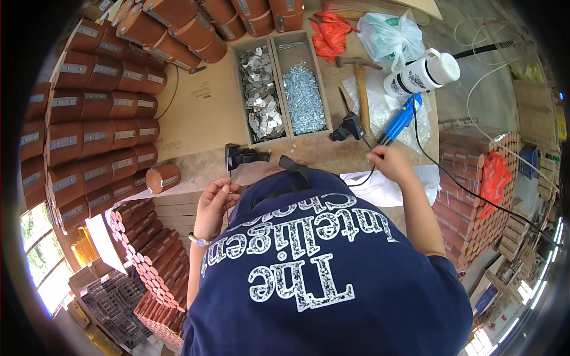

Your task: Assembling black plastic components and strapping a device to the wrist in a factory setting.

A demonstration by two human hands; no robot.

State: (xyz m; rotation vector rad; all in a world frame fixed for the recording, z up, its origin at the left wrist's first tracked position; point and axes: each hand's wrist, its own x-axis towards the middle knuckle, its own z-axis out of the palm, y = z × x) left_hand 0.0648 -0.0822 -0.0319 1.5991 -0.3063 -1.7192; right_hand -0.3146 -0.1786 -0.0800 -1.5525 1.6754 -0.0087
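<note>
My left hand point(217, 199) is at the bench's near edge, fingers pinched together on a thin cord that runs up to a small black device point(243, 156). My right hand point(387, 160) is closed on a black cable point(427, 160), just below a blue-handled power tool point(402, 118) lying on the bench. A second black clip-like piece point(349, 127) lies left of that tool. My navy printed shirt point(320, 261) hides the bench's front edge between my hands.
A wooden two-part tray point(284, 77) holds flat metal plates point(261, 95) and screws point(304, 98). Brown cylinders with metal labels point(95, 124) are stacked at left and back. A hammer point(360, 89), white bottle point(424, 74), plastic bags and orange cloth lie at back right.
</note>
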